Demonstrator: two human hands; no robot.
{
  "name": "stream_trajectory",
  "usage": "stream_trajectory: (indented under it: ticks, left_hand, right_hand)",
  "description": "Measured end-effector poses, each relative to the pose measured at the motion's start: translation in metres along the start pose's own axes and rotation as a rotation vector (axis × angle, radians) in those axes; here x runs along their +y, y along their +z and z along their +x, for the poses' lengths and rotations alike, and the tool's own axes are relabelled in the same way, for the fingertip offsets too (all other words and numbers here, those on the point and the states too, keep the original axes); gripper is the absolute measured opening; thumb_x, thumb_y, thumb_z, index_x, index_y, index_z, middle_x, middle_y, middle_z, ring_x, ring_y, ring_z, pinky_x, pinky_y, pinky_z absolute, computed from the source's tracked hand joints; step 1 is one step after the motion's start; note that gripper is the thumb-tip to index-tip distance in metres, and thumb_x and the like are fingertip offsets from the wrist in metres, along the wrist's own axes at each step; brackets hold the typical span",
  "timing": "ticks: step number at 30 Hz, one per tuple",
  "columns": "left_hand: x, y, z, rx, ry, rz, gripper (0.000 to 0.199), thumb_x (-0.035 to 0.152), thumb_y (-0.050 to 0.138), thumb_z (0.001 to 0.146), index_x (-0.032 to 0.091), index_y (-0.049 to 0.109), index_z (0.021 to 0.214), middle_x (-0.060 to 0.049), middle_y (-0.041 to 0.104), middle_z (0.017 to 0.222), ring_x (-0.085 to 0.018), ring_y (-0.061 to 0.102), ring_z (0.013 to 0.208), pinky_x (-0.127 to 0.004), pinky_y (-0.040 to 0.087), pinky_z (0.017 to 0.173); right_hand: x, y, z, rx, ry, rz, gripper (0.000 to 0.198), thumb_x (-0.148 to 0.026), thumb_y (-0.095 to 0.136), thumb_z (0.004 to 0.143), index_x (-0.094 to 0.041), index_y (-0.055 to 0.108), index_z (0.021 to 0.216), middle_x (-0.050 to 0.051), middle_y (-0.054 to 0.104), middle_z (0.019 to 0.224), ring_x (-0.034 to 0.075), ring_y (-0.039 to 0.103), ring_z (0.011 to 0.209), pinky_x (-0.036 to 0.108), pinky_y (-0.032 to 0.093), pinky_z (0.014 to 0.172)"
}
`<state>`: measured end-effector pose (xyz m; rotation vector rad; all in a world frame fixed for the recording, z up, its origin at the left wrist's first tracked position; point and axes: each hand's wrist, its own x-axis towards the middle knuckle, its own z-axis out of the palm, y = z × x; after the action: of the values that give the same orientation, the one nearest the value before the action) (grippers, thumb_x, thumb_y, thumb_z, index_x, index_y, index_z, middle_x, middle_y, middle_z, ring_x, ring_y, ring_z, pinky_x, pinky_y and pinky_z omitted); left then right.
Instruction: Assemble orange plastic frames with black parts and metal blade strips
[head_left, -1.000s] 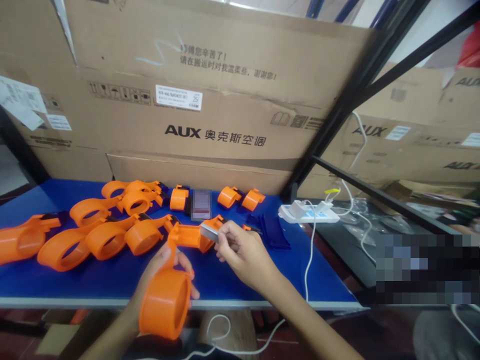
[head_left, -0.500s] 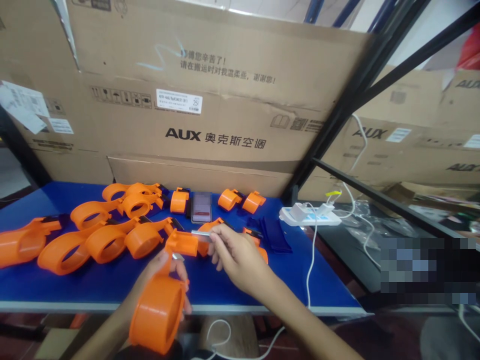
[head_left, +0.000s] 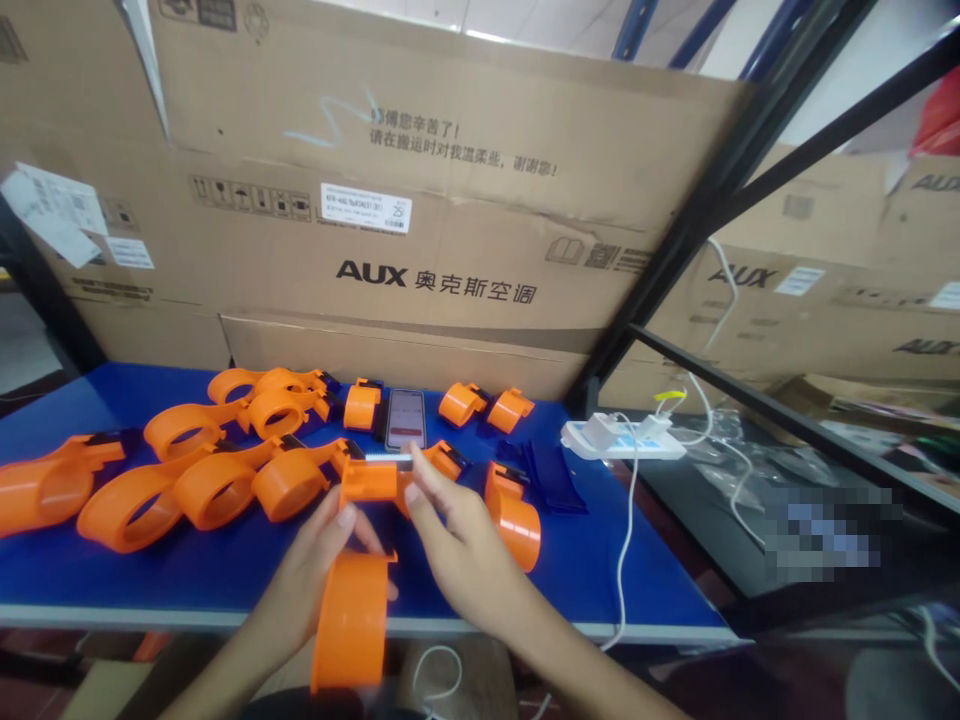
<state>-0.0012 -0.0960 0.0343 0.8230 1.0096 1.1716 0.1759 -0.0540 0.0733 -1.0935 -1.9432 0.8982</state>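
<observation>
An orange plastic tape dispenser (head_left: 350, 622) hangs near the table's front edge, its round ring downward and its flat head up. My left hand (head_left: 319, 550) is closed around its neck, some fingers hidden behind it. At the top edge of the head lies a thin serrated metal blade (head_left: 386, 457). My right hand (head_left: 457, 535) pinches the right end of this blade, with fingertips touching the head. Several more orange tape dispensers (head_left: 214, 488) lie on the blue table (head_left: 450, 590) to the left, many with dark blue pieces at their heads.
A phone (head_left: 406, 418) lies toward the back of the table. More dispensers (head_left: 517, 530) and dark blue flat pieces (head_left: 555, 478) are on the right. A white power strip (head_left: 622, 438) with cables sits at the right edge. A large cardboard box (head_left: 450, 200) stands behind.
My right hand has brought the blade left onto the dispenser's head. The dispenser's ring has swung right and turned more upright. The view has shifted slightly.
</observation>
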Motion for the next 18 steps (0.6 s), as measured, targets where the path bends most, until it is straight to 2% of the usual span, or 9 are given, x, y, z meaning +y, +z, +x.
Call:
stream_trajectory:
  ticks: [3,5,6,8,10,12,14,16,18]
  left_hand:
    - [0.002,-0.002,0.0,0.103,0.057,-0.022,0.031,0.049,0.069,0.089,0.019,0.071,0.097,-0.009,0.08,0.09,-0.028,0.077,0.083,-0.034,0.061,0.069]
    - [0.004,-0.005,0.001,0.222,0.127,-0.035,0.027,0.041,0.075,0.086,0.021,0.073,0.105,-0.007,0.08,0.109,-0.029,0.071,0.112,-0.034,0.058,0.089]
    - [0.004,-0.007,0.002,0.259,0.145,-0.042,0.028,0.04,0.076,0.084,0.022,0.074,0.105,-0.006,0.079,0.112,-0.028,0.068,0.117,-0.033,0.057,0.093]
    - [0.005,-0.012,0.005,0.233,0.101,-0.082,0.029,0.046,0.074,0.085,0.02,0.074,0.098,-0.008,0.081,0.102,-0.029,0.074,0.102,-0.035,0.06,0.084]
    - [0.006,-0.018,0.009,0.111,-0.027,-0.159,0.041,0.058,0.066,0.087,0.017,0.07,0.087,-0.01,0.079,0.08,-0.028,0.075,0.069,-0.036,0.06,0.063]
    - [0.006,-0.024,0.012,0.008,-0.14,-0.23,0.052,0.068,0.057,0.088,0.017,0.065,0.08,-0.01,0.076,0.067,-0.025,0.069,0.05,-0.035,0.056,0.05]
    - [0.006,-0.029,0.012,-0.009,-0.182,-0.257,0.056,0.071,0.055,0.087,0.017,0.062,0.077,-0.011,0.074,0.063,-0.024,0.067,0.045,-0.033,0.053,0.046]
    - [0.006,-0.031,0.01,0.001,-0.179,-0.247,0.056,0.072,0.055,0.087,0.017,0.062,0.077,-0.011,0.074,0.062,-0.023,0.066,0.044,-0.031,0.052,0.045]
    - [0.004,-0.031,0.006,0.011,-0.157,-0.21,0.056,0.071,0.055,0.087,0.016,0.062,0.079,-0.01,0.074,0.062,-0.022,0.066,0.044,-0.029,0.051,0.045]
  right_hand:
    - [-0.014,0.009,0.001,-0.056,-0.006,-0.015,0.064,-0.039,0.044,0.105,-0.022,0.024,0.163,0.009,0.075,0.106,0.026,0.071,0.102,0.05,0.056,0.098]
    - [-0.022,0.013,0.004,-0.074,-0.029,-0.046,0.066,-0.041,0.044,0.105,-0.022,0.023,0.164,0.013,0.07,0.125,0.029,0.063,0.123,0.054,0.047,0.11]
    - [-0.025,0.014,0.007,-0.084,-0.044,-0.064,0.066,-0.042,0.045,0.104,-0.022,0.023,0.164,0.014,0.066,0.134,0.031,0.058,0.131,0.055,0.043,0.114]
    - [-0.026,0.011,0.018,-0.112,-0.079,-0.096,0.064,-0.044,0.045,0.104,-0.022,0.03,0.162,0.014,0.061,0.142,0.031,0.052,0.138,0.055,0.039,0.117]
    - [-0.022,0.004,0.038,-0.159,-0.133,-0.124,0.053,-0.041,0.041,0.106,-0.023,0.042,0.156,0.011,0.064,0.138,0.028,0.057,0.133,0.051,0.044,0.113]
    - [-0.015,-0.006,0.066,-0.199,-0.197,-0.203,0.044,-0.033,0.033,0.108,-0.023,0.055,0.145,0.008,0.069,0.13,0.025,0.063,0.122,0.045,0.049,0.107]
    - [-0.004,-0.014,0.098,-0.185,-0.227,-0.437,0.043,-0.026,0.033,0.107,-0.019,0.055,0.144,0.011,0.07,0.126,0.023,0.065,0.113,0.04,0.049,0.101]
    - [0.007,-0.015,0.126,-0.264,-0.21,-0.833,0.04,-0.029,0.042,0.104,-0.016,0.06,0.137,0.015,0.067,0.125,0.027,0.059,0.117,0.042,0.045,0.102]
    - [0.019,-0.009,0.148,-0.337,-0.184,-0.923,0.041,-0.037,0.061,0.096,-0.016,0.066,0.129,0.017,0.066,0.121,0.032,0.057,0.116,0.043,0.045,0.099]
